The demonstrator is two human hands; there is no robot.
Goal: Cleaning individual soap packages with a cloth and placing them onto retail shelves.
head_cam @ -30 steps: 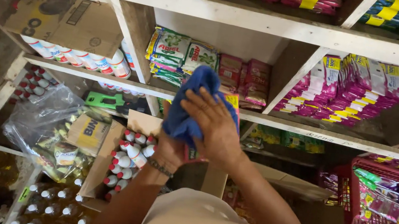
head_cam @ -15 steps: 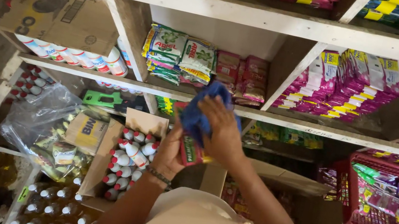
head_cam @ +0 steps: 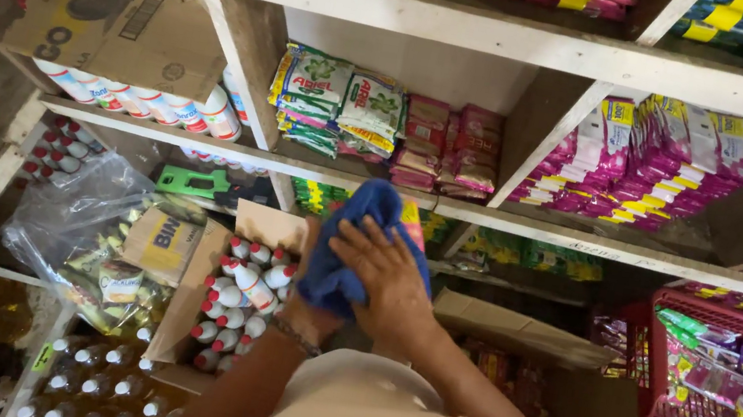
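Observation:
My right hand (head_cam: 390,280) presses a blue cloth (head_cam: 355,236) around a small item (head_cam: 413,218), of which only a red and yellow edge shows. Under the cloth my left hand (head_cam: 306,312), with a bracelet at the wrist, grips that item from below; its fingers are mostly hidden. Both hands are held in front of the middle shelf, above an open carton of small white bottles with red caps (head_cam: 245,288).
Wooden shelves (head_cam: 529,230) hold stacks of green, red and pink sachet packs. A flattened cardboard box (head_cam: 120,31) and a clear bag of packets (head_cam: 99,243) sit left. A red basket (head_cam: 722,398) of purple packets stands right, and an open brown carton (head_cam: 529,351) lies below.
Both hands with the cloth have dropped lower and a little right. The red item seen half a second ago is now almost fully covered by the cloth.

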